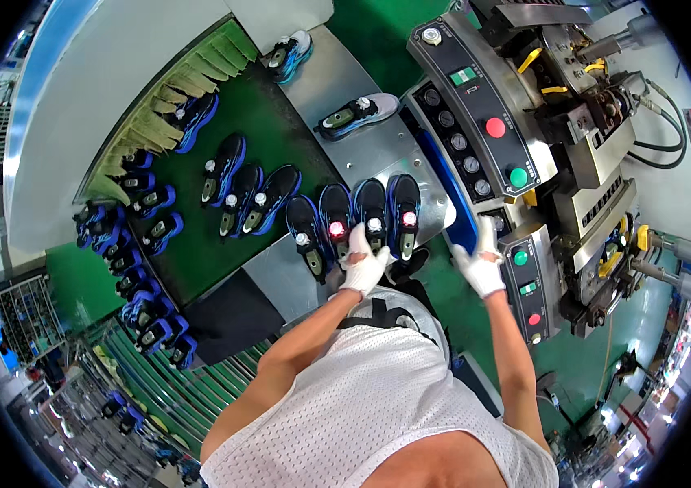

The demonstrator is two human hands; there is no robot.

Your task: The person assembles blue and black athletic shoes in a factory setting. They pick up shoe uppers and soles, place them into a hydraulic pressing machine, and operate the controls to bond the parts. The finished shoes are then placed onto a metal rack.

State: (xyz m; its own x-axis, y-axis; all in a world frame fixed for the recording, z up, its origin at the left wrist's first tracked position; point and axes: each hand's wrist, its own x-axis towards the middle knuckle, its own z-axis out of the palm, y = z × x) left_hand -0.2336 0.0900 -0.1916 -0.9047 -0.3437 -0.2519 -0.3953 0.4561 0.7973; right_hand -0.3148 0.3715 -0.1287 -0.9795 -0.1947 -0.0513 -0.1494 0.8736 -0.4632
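A row of black sports shoes with blue soles stands on the metal shelf, including an outer left shoe (303, 228), a shoe with a red-lit knob (335, 213), a third shoe (371, 203) and an outer right shoe (404, 207). My left hand (364, 264), in a white glove, is at the near ends of the middle shoes, fingers apart; whether it touches them I cannot tell. My right hand (481, 264), also gloved, hovers beside the lower control panel (527, 285) of the press machine, its fingers spread and holding nothing.
Several more shoes lie on the green conveyor belt (199, 236), below a fringed curtain (174, 85). Two grey-toed shoes, one farther (289, 55) and one nearer (356, 115), rest on the metal shelf (354, 159). An upper control panel (488, 106) with coloured buttons stands at right.
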